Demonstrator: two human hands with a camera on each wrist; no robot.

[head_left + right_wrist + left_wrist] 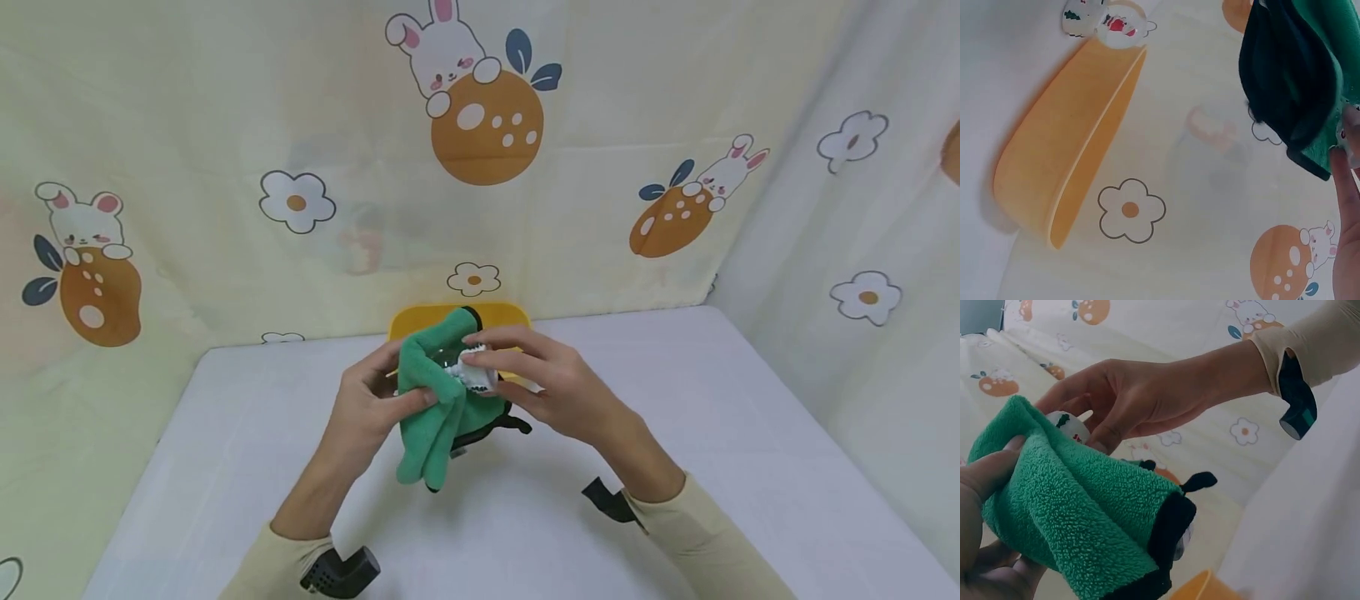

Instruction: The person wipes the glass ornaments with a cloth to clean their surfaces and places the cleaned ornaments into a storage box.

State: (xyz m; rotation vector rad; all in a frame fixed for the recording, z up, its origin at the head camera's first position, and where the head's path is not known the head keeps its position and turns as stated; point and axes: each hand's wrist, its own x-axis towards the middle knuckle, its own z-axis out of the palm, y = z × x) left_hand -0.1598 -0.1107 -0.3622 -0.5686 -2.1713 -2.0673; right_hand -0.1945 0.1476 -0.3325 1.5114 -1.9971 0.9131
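My left hand [367, 400] pinches a green terry cloth [431, 425] with black trim and a small black loop, thumb on top of a fold. Fingers of my right hand [551, 379] grip the white base of a small snow globe [476, 371]. Its clear dome faces left and is partly wrapped by the cloth. The left wrist view shows the cloth [1079, 494] draped over the dome, with the printed white base [1069, 427] showing beside the right fingers. In the right wrist view the cloth [1291, 81] hangs near the right fingertips.
A yellow tub [420, 317] stands behind the hands at the back edge of the white table [637, 358]. Beside the tub lies a second snow globe [1121, 26] with a red figure inside. A printed curtain [225, 275] rises behind the table.
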